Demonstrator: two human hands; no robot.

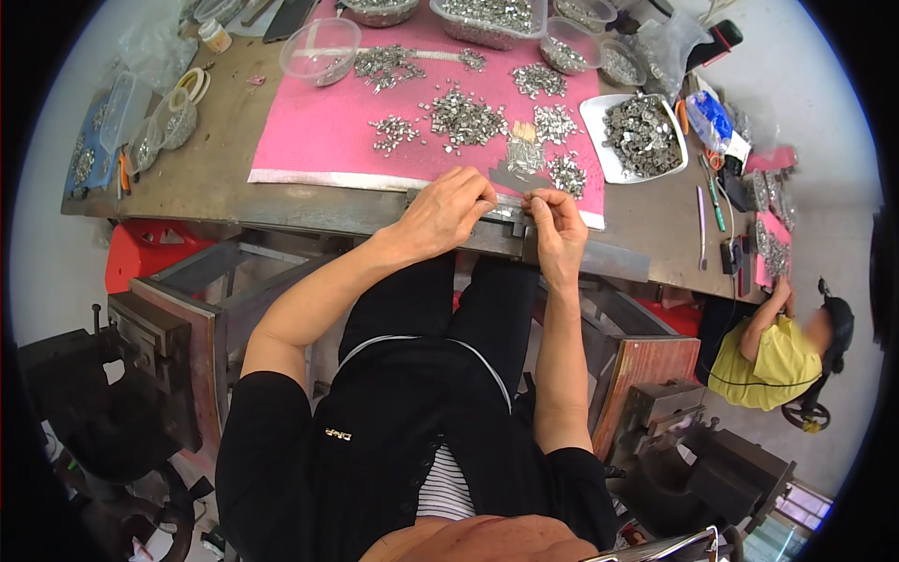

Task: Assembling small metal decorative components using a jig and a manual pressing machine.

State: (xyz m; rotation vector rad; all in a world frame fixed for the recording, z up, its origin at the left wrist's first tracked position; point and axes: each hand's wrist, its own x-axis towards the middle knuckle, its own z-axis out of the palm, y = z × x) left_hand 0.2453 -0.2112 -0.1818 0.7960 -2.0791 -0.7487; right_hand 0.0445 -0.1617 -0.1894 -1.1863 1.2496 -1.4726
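Note:
Both of my hands work at the table's front edge, over a narrow steel fixture. My left hand has its fingers curled together at the fixture's left part; whatever the fingertips pinch is too small to name. To its right, my right hand is closed in a pinch, thumb against forefinger, and any piece in it is hidden. Just beyond the fingers lie a dark grey flat plate and a patch of slim silvery pins. Heaps of small metal pieces spread over the pink mat.
A white tray of dark round metal parts stands right of the mat. Clear tubs line the back. Pliers lie at left, a purple stick at right. A person in a yellow shirt sits at far right.

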